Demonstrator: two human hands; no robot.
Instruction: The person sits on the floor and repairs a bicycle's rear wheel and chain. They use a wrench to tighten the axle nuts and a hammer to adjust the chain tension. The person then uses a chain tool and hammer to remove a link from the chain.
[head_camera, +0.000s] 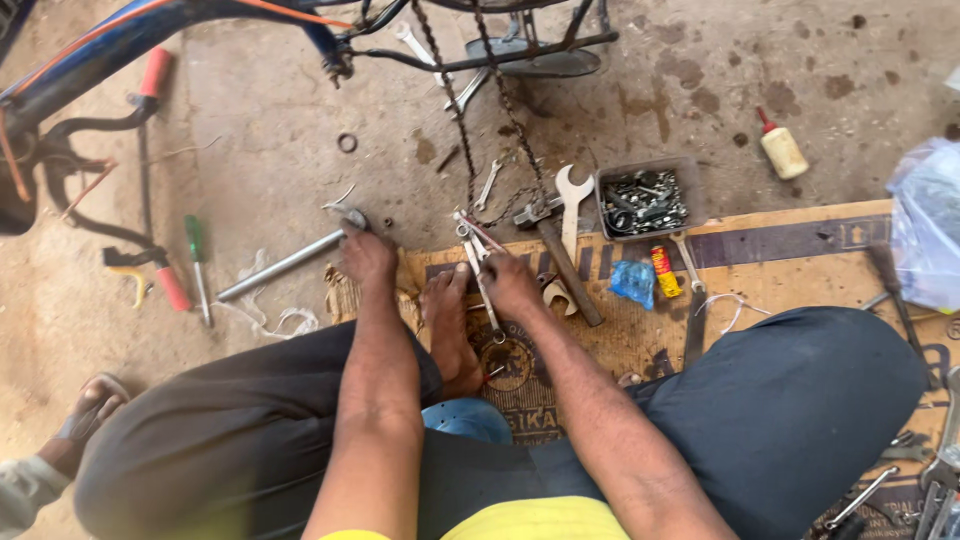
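The person sits on the floor with legs folded, both arms reaching forward over a sheet of cardboard (790, 270) spread on the concrete. The left hand (366, 256) lies palm down at the cardboard's far left corner, fingers curled over the near end of a long grey metal bar (285, 265) that runs away to the left across the floor. The right hand (510, 283) closes around a bundle of slim spanners (478, 262), their heads fanning out just beyond the knuckles and one handle trailing back toward a bare foot (450, 330) that rests between the two forearms.

Just right of that hand lies a hammer (566, 268), its handle angled toward the person, with a large open-ended spanner (572, 205) beside it. A bicycle chain (490, 120) hangs down from the bicycle frame (150, 30) above and pools near the hammer head. A small grey tray of nuts and bolts (642, 200) sits on the cardboard's far edge; a crumpled blue wrapper (633, 282) and a small red-and-yellow tube (664, 272) lie in front of it. A green-handled screwdriver (197, 262) lies well to the left, and a cream squeeze bottle with a red tip (781, 150) far right
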